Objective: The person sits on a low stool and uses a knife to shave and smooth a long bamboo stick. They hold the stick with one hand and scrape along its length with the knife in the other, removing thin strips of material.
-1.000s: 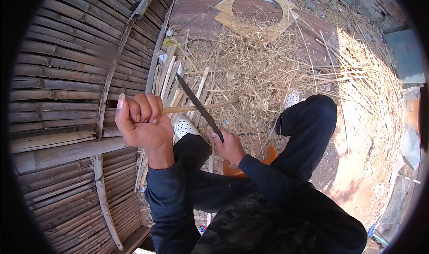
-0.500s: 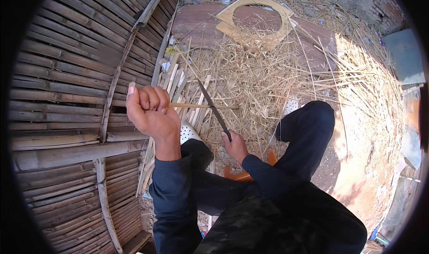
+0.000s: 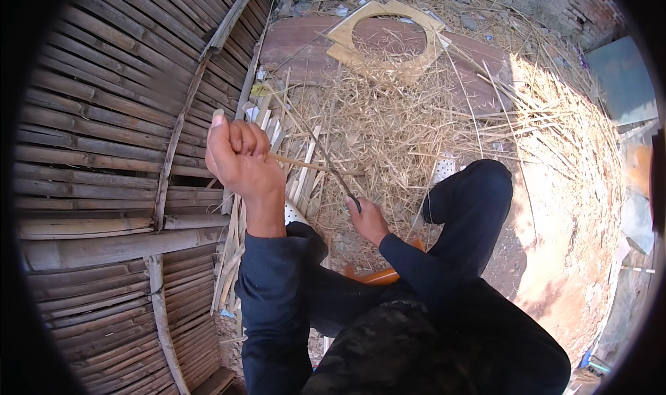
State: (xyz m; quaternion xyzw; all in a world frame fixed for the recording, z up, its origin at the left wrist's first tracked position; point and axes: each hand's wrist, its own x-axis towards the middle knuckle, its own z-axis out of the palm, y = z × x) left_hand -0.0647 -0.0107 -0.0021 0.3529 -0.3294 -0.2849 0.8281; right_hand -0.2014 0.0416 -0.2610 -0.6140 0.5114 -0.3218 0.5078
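My left hand (image 3: 240, 155) is closed around one end of a thin bamboo strip (image 3: 300, 162), which sticks out to the right over the shavings. A long dark knife (image 3: 331, 164) crosses that strip, its blade slanting up and to the left, seen nearly edge-on. The handle is gripped by my right hand (image 3: 369, 221), lower and nearer to me. Strip and blade appear to touch where they cross. Beneath them the ground is covered with pale curled bamboo shavings (image 3: 395, 117).
A slatted bamboo wall (image 3: 104, 152) rises close on my left. Several split strips (image 3: 229, 263) lie along its foot. A wooden board with a round hole (image 3: 340, 41) lies at the far side. An orange plastic piece (image 3: 380, 277) shows beneath me, and a grey-blue panel (image 3: 621, 82) stands far right.
The knife blade has turned from showing its flat side to nearly edge-on. My left hand with the strip shifted slightly right in view, while the whole view moved a little.
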